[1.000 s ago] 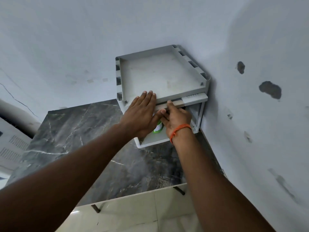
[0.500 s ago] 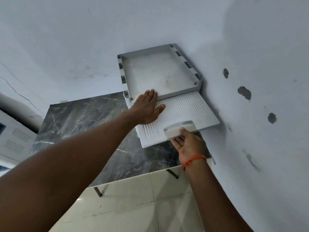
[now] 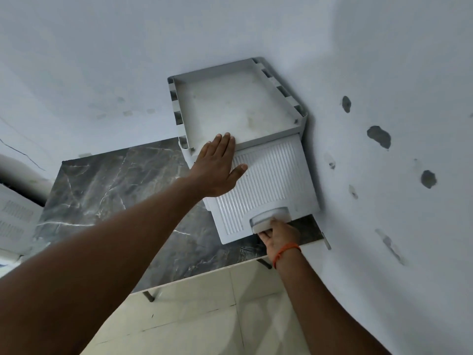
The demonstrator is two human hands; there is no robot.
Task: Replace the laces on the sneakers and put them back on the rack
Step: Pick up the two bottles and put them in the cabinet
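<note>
The rack (image 3: pixel 238 108) sits in the wall corner on a marble table (image 3: pixel 107 180). The left hand (image 3: pixel 217 170) lies flat, fingers spread, on its front edge. Below it the right hand (image 3: pixel 279 238) holds the handle (image 3: pixel 270 217) of the ribbed flap (image 3: pixel 266 180), fingers curled beneath. No sneakers show.

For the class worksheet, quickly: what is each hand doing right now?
Left hand: open, flat on the white plastic rack's front edge.
Right hand: closed on the grey handle of the ribbed white flap.
</note>
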